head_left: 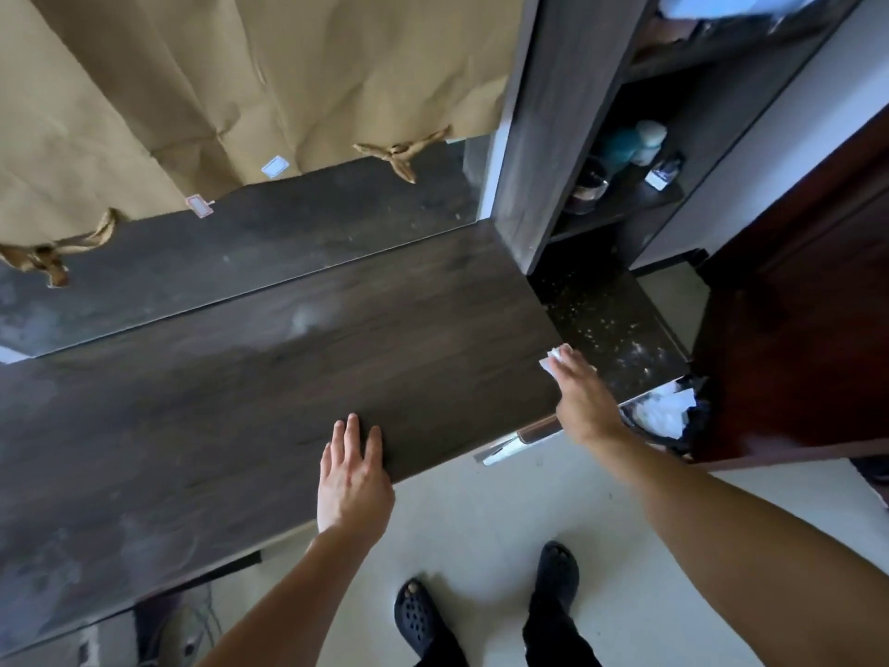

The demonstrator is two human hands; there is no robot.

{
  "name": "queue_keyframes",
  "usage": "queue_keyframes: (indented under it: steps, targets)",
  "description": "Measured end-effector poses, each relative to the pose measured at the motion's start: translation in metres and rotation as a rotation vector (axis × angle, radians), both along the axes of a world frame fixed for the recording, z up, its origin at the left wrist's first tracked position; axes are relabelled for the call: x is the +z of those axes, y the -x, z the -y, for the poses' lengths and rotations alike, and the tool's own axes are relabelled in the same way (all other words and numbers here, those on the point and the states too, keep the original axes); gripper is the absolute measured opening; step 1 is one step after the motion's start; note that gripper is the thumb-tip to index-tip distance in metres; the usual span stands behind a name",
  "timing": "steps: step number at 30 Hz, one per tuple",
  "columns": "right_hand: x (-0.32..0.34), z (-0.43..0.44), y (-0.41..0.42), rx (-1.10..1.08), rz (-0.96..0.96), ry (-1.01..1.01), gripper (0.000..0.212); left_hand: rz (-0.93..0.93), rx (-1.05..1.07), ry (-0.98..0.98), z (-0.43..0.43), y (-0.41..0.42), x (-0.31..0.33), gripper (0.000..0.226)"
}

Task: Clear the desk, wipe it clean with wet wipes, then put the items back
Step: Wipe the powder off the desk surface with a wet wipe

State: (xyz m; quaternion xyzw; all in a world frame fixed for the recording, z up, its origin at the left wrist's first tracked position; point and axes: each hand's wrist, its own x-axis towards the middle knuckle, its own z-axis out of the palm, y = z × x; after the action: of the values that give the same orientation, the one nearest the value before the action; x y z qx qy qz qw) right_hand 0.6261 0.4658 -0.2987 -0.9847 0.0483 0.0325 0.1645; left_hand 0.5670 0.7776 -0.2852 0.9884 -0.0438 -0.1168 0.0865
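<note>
The dark wood desk (269, 377) stretches across the view with nothing lying on it, and damp streaks show on its surface. My right hand (579, 392) presses a white wet wipe (555, 359) down at the desk's right edge; only a corner of the wipe shows beyond my fingers. My left hand (353, 469) lies flat on the desk's front edge, fingers slightly apart, holding nothing.
A mirror (231, 252) partly covered with brown paper (192, 89) stands behind the desk. A dark shelf unit (543, 127) with bottles (640, 142) rises at the right. A bin (668, 414) with crumpled white wipes sits below the right edge, beside a speckled black ledge (611, 324).
</note>
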Motion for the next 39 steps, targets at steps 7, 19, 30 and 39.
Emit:
queue_keyframes:
  steps: [7,19,30,39]
  targets:
    - [-0.011,-0.008,-0.043,0.205,0.093,-0.085,0.067,-0.003,-0.037,0.009,0.054,-0.02,0.005,0.058]
    - [-0.043,0.183,-0.076,0.005,-0.004,-0.233,0.066,0.15,0.194,0.142,0.233,-0.096,-0.009,0.055]
    - [-0.142,0.236,0.024,0.25,-0.102,-0.114,0.072,0.244,0.478,0.007,0.29,-0.118,-0.043,0.057]
    - [-0.146,0.285,-0.084,0.065,-0.065,-0.102,0.064,0.293,0.497,0.012,0.293,-0.118,-0.044,0.056]
